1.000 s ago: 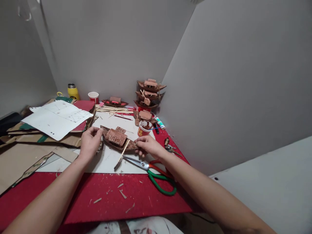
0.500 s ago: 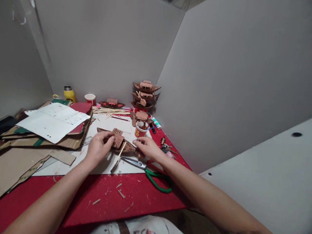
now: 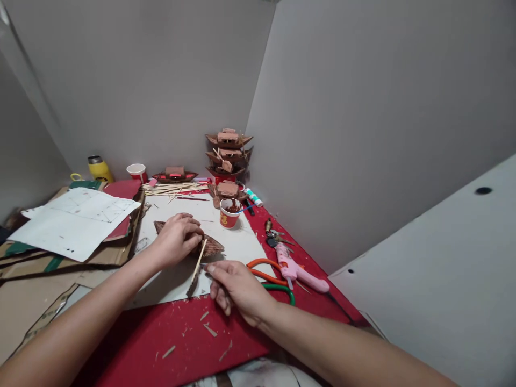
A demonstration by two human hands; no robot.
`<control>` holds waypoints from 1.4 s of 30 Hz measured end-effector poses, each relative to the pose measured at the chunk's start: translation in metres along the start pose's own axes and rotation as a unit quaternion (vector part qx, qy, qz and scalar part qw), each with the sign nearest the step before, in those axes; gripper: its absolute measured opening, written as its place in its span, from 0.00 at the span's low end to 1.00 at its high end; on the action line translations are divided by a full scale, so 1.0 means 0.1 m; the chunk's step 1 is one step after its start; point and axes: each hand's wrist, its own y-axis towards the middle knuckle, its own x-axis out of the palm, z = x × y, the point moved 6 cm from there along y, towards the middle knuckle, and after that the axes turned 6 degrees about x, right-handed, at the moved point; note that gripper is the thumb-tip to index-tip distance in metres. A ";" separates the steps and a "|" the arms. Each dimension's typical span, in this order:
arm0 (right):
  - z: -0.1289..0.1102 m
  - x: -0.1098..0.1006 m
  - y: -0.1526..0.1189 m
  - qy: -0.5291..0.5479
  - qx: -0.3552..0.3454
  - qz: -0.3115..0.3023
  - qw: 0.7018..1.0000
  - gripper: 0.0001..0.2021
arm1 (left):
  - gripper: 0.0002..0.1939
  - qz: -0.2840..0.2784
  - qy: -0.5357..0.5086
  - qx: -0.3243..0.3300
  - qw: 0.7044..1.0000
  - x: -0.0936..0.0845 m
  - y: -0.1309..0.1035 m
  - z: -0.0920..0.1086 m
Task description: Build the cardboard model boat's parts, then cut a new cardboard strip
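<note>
A small brown model boat [image 3: 213,246] lies on the white sheet [image 3: 245,244]. My left hand [image 3: 179,239] is over its middle, fingers curled on the boat and hiding its roof. My right hand [image 3: 231,287] is pinched just right of a thin stick [image 3: 197,267] with a dark lower end, which leans by the boat's near side. Something small and dark shows at my right fingertips, too small to name. Scissors with orange and green handles [image 3: 282,288] lie partly under my right hand.
A pink glue gun [image 3: 300,273] and keys [image 3: 276,235] lie on the right. Behind stand a red paper cup [image 3: 230,215], stacked model boats [image 3: 228,141] and loose sticks [image 3: 173,189]. Cardboard [image 3: 116,258] and a drawn sheet [image 3: 76,220] are on the left, near a yellow bottle [image 3: 100,170].
My right hand has moved down and toward me, away from the boat's right end and over the scissors. My left hand now covers the boat's roof. The view has shifted, showing the glue gun.
</note>
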 end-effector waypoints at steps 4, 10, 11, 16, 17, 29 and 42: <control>0.07 0.08 0.09 0.024 0.030 0.000 0.999 0.17 | 0.07 -0.023 -0.042 0.012 0.999 0.04 0.06 -0.06; 0.10 0.14 0.19 0.042 0.048 0.010 0.998 0.16 | 0.07 -0.047 -0.075 0.020 0.996 0.08 0.09 -0.09; 0.10 0.14 0.20 0.048 0.048 0.013 0.998 0.16 | 0.08 -0.048 -0.075 0.027 0.996 0.08 0.09 -0.08; 0.11 0.10 0.25 0.063 0.042 0.027 0.997 0.17 | 0.07 -0.048 -0.073 0.052 0.995 0.08 0.07 -0.06; 0.12 0.10 0.26 0.066 0.042 0.028 0.997 0.17 | 0.07 -0.048 -0.072 0.053 0.995 0.08 0.06 -0.06; 0.09 0.12 0.32 0.089 0.025 0.045 0.995 0.20 | 0.06 -0.040 -0.086 0.067 0.993 0.14 0.07 -0.13; 0.09 0.13 0.32 0.082 -0.016 0.061 0.995 0.21 | 0.06 -0.009 -0.117 0.058 0.991 0.19 0.05 -0.18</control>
